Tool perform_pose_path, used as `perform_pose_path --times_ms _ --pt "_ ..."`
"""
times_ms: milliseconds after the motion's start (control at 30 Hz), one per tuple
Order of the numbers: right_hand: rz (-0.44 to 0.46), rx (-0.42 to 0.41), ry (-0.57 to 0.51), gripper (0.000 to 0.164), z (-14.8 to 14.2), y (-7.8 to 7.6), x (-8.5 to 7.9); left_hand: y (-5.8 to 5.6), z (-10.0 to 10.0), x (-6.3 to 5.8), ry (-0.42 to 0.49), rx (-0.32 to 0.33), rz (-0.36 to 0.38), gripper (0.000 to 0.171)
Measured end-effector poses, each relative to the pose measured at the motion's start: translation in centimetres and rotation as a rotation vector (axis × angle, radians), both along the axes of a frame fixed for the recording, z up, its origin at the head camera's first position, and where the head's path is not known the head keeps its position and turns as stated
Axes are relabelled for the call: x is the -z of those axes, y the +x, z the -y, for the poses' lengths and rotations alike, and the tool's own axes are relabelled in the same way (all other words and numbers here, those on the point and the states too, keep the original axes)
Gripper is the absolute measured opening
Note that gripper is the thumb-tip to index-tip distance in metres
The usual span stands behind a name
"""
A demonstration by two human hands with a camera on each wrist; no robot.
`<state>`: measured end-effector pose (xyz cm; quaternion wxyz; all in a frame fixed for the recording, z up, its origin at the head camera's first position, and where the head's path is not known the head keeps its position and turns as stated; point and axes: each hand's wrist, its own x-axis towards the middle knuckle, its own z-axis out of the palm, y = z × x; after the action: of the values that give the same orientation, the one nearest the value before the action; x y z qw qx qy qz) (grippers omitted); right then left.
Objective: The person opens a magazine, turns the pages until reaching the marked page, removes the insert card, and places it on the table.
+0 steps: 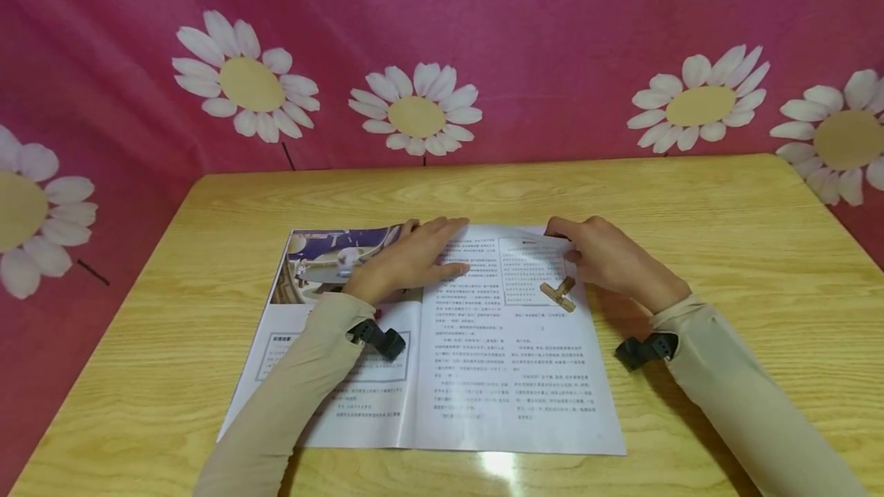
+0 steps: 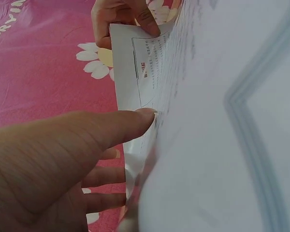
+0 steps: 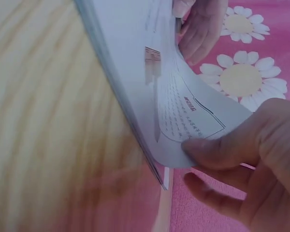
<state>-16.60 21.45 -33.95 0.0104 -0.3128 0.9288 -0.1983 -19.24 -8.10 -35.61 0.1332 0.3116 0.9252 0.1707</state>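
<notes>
An open magazine [image 1: 463, 390] lies on the wooden table, with a coloured picture at the top of its left page and printed text on the right page. My left hand [image 1: 414, 259] rests across the upper middle near the fold, its fingers straight and pointing right. At the upper right corner my right hand [image 1: 608, 259] pinches the page [image 3: 217, 116] between thumb and fingers. That corner curls up from the sheets below in the right wrist view. In the left wrist view, the left thumb [image 2: 130, 123] touches the paper.
The wooden table [image 1: 746, 251] stretches out around the magazine. Behind it hangs a pink cloth [image 1: 552, 21] with large white daisies. Black camera mounts [image 1: 380, 338] sit on both wrists over beige sleeves [image 1: 753, 397]. Light glares off the table's front.
</notes>
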Motion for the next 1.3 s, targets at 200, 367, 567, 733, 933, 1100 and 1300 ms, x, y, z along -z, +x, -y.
perform_pose_path --times_ms 200,367,567,733,933,1100,1300 --pt "0.057 -0.007 -0.016 0.035 -0.6 -0.4 -0.2 -0.2 -0.1 0.1 0.018 0.004 -0.012 0.076" --pt "0.210 0.091 -0.062 0.054 -1.2 -0.9 -0.2 -0.3 -0.2 0.0 0.025 -0.001 -0.032 0.078" --pt "0.211 0.119 -0.135 0.049 -1.9 -1.0 0.0 -0.1 -0.1 -0.8 0.060 -0.003 -0.057 0.074" --pt "0.155 0.113 -0.255 0.051 -2.3 -1.1 -0.1 0.1 0.3 -1.0 0.102 0.000 -0.020 0.069" --pt "0.156 0.104 -0.228 0.047 -2.3 -1.4 0.1 0.1 0.7 -1.1 0.166 0.027 0.009 0.053" --pt "0.169 0.118 -0.203 0.044 -2.3 -1.4 0.2 0.2 0.6 -1.5 0.202 0.001 0.083 0.046" --pt "0.191 0.098 -0.189 0.037 -1.8 -1.5 0.8 0.6 0.6 -2.2 0.129 0.014 0.133 0.031"
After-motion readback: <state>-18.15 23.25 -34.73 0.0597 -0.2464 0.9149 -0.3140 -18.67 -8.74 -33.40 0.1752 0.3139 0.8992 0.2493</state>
